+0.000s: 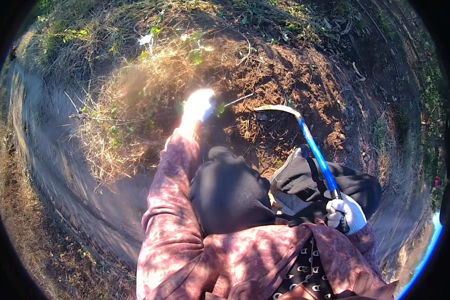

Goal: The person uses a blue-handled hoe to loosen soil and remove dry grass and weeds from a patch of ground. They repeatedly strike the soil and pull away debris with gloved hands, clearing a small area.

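My right hand (345,213), in a white glove, grips the dark handle end of a sickle (318,153) with a blue shaft. Its curved blade (279,108) points left over loose brown soil (296,82). My left hand (199,105), also gloved, is stretched forward at the edge of a heap of dry grass (116,150); glare whites out its fingers, so whether it holds anything cannot be told. Just right of it a thin pale stalk (239,100) and a green leaf (221,108) lie over the soil.
My bent knees in dark trousers (228,191) are close below the soil. A dirt track (63,150) curves past on the left. Green weeds and grass (75,35) grow along the top, with a small white scrap (146,39) among them. A small, distant pink shape (437,182) shows at far right.
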Action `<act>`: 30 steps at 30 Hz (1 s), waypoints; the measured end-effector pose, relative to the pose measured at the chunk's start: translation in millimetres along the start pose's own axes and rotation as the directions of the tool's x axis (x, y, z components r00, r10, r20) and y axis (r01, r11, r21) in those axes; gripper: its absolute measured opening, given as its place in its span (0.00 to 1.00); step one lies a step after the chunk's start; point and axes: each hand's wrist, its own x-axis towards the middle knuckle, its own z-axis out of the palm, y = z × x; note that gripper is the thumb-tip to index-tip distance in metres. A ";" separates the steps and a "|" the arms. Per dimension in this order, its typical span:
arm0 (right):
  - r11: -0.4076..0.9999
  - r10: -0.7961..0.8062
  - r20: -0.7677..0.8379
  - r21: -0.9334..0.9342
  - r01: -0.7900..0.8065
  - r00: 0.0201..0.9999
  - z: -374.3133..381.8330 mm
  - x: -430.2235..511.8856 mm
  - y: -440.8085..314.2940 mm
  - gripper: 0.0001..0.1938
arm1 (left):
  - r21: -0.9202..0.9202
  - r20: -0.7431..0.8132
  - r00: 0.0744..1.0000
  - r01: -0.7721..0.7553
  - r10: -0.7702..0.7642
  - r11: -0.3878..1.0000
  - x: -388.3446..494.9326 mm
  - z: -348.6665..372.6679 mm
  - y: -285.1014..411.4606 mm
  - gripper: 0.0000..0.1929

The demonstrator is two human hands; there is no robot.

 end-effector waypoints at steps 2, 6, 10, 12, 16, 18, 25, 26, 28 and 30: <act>1.000 0.014 -0.045 -0.002 -0.014 0.999 11.6 7.9 -0.3 0.20 | 0.165 0.015 0.992 0.123 -0.127 0.979 2.7 25.2 2.0 0.09; 0.987 0.064 0.031 -0.147 -0.058 0.997 28.0 31.0 -1.5 0.15 | 0.152 0.042 0.958 0.274 -0.283 0.950 -9.3 37.8 10.2 0.10; 0.957 0.066 -0.092 -0.276 -0.089 0.994 21.2 48.0 3.6 0.16 | 0.104 0.034 0.950 0.306 -0.311 0.946 -17.9 39.5 5.7 0.10; 0.965 0.053 -0.121 -0.248 -0.082 0.991 12.7 53.8 10.1 0.17 | 0.050 -0.019 0.947 0.320 -0.319 0.946 -24.3 41.0 1.2 0.10; 0.977 0.034 -0.084 -0.207 -0.050 0.996 -2.6 64.8 19.9 0.17 | -0.042 -0.169 0.955 0.239 -0.242 0.970 -45.1 35.6 5.4 0.19; 0.979 0.041 -0.062 -0.196 -0.052 0.997 -7.3 69.7 21.6 0.16 | -0.093 -0.373 0.901 0.201 -0.221 0.975 -58.0 25.2 16.9 0.26; 0.963 -0.016 0.016 -0.269 0.020 1.000 -12.3 81.2 25.6 0.08 | -0.914 -0.204 0.688 0.120 -0.696 0.387 -118.1 -53.8 18.5 0.30; 0.965 -0.022 0.034 -0.260 0.030 0.999 -12.8 82.3 26.5 0.07 | -0.958 -0.208 0.730 -0.019 -0.651 0.285 -132.9 -65.3 11.3 0.30; 0.965 -0.052 0.065 -0.255 0.067 0.997 -13.0 85.4 27.9 0.06 | -0.983 -0.167 0.801 -0.178 -0.575 0.037 -166.6 -80.3 0.2 0.30; 0.956 -0.108 0.103 -0.262 0.131 0.989 -12.7 88.5 28.1 0.05 | -0.995 -0.078 0.773 -0.098 -0.630 0.003 -202.0 -84.0 -7.9 0.29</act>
